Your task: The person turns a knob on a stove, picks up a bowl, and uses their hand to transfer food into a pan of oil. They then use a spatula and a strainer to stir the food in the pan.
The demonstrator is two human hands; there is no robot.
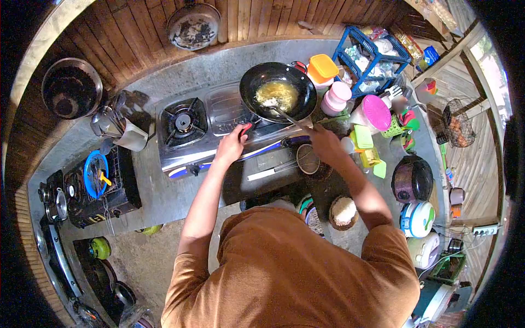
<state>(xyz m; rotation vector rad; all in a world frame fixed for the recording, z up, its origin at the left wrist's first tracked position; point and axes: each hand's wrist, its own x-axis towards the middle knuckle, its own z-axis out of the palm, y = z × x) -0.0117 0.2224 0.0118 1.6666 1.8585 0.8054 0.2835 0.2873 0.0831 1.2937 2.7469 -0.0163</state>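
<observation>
A black wok sits on the right side of the two-burner stove. Yellowish oil lies in its bottom, along with a pale clump of food. My left hand is closed round the red-and-black wok handle at the stove's front edge. In my right hand is a metal spatula, whose head dips into the wok beside the pale clump. My right fingers partly hide the spatula's handle.
A round strainer lies before the stove, near a bowl heaped with white food. Pink tubs, a pink lid and a blue rack crowd the right. A utensil holder stands left.
</observation>
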